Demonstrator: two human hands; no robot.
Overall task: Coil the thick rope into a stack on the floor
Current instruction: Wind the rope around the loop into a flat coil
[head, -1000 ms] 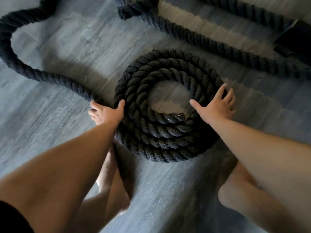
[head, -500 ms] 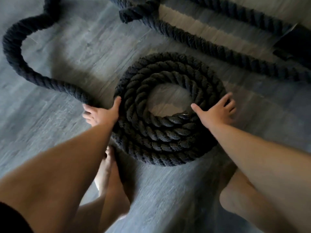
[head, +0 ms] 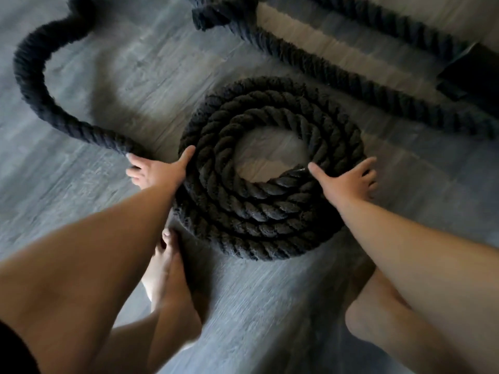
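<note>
Both hands have slid a bit round the coil since a second ago, and the loose rope feeding in from the left has drawn closer to the stack, so it looks like the pile is being squared up before the next turn goes on. Left hand (head: 159, 172) sits against the outer left edge of the coil (head: 270, 168), thumb lying up along the outermost loop and the fingers (head: 133, 164) spread low at the floor (head: 81, 190) right where the loose rope (head: 37, 85) comes in; whether they've actually got hold of it I can't tell, they're half hidden. Right hand (head: 344, 182) is flat and wide open on the right side of the coil, thumb pointing toward the middle, gripping nothing, just pressing. Coil lies on the floor between the arms, a few turns wide (maybe two layers high, hard to judge). Plenty of rope is still uncoiled, snaking off left and across the top, so I'd say roughly early to midway.
</note>
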